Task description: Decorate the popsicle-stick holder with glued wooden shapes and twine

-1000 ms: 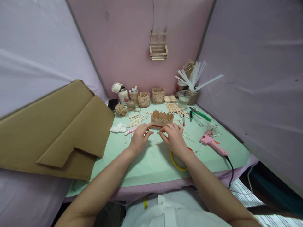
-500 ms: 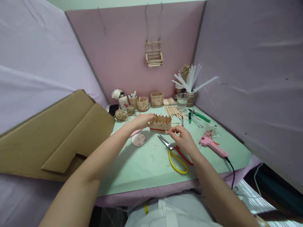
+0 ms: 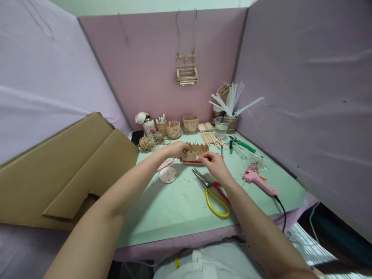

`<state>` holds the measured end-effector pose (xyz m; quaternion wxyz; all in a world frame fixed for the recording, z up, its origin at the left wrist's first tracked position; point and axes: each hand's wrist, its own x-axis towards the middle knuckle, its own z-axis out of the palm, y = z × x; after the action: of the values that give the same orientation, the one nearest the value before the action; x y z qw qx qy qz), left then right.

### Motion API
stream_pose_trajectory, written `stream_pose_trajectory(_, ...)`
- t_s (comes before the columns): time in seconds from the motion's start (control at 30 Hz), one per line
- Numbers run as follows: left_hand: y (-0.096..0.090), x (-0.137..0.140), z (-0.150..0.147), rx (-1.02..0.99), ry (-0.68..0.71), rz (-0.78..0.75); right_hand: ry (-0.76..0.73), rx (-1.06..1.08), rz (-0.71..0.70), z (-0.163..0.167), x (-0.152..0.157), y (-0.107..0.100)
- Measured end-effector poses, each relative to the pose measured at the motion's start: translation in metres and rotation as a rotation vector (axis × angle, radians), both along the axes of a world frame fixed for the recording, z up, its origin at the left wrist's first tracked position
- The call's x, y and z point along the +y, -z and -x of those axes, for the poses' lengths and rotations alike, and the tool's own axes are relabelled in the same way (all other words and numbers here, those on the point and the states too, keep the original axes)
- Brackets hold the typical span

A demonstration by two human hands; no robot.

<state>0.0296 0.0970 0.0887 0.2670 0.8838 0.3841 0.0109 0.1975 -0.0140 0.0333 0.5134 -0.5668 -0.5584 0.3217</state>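
Note:
A small box with a zigzag top edge [image 3: 190, 155], tan with a red band near its base, stands mid-table. At its left end, my left hand [image 3: 179, 148] has its fingers curled over the wall and grips it. My right hand [image 3: 214, 162] is closed in a pinch on a small pale wooden piece [image 3: 197, 157], held up against the front wall of the box. Just below lie scissors [image 3: 210, 192] with one yellow and one red handle. Left of them is a pale round disc [image 3: 167, 175] with small bits on it, beside a pink tool [image 3: 165, 164].
A pink glue gun [image 3: 260, 182] with a black cord lies at the right. Behind are green-handled pliers [image 3: 245, 145], loose craft sticks [image 3: 213, 139], a cup of water [image 3: 221, 128] and twine balls [image 3: 147, 144]. A cardboard sheet [image 3: 72, 170] leans at the left.
My right hand has moved up and left, bringing the small piece from beside the box's lower right corner to its front wall. My left hand stays on the box. The view has shifted slightly.

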Motion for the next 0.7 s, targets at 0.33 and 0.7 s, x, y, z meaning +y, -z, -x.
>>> stream_pose_trajectory(0.33,-0.010,0.008,0.010,-0.168,-0.140,0.334,-0.026,0.031,0.069,0.013,0.044,-0.017)
stream_pose_trajectory(0.7,-0.003,0.010,0.023,-0.200,-0.143,0.366,-0.076,-0.029,0.120,0.025,0.050,-0.012)
